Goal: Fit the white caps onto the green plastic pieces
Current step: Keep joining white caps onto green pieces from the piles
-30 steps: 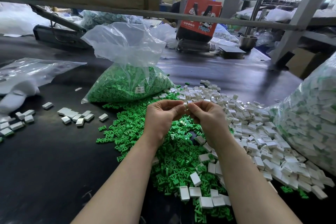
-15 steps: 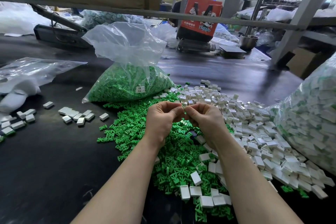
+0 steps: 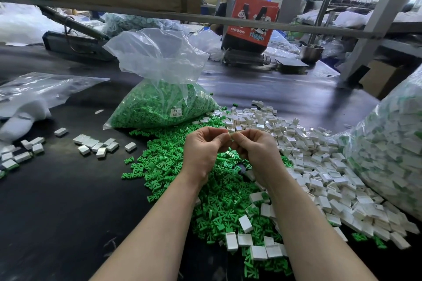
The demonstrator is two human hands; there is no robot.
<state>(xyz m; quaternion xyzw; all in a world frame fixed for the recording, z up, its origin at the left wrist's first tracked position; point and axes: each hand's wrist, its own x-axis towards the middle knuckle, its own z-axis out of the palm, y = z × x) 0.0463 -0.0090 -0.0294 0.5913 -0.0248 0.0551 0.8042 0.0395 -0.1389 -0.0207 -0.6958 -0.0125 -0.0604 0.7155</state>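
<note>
Above the green pieces point(image 3: 219, 191), both hands — left hand point(image 3: 203, 150), right hand point(image 3: 255, 153) — curl fingertip-to-fingertip, pinching something too small to identify.

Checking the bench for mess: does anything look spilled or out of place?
Nothing damaged. Loose green pieces and white caps lie heaped on the table, mingling near the hands; a few caps sit scattered apart at left.
</note>
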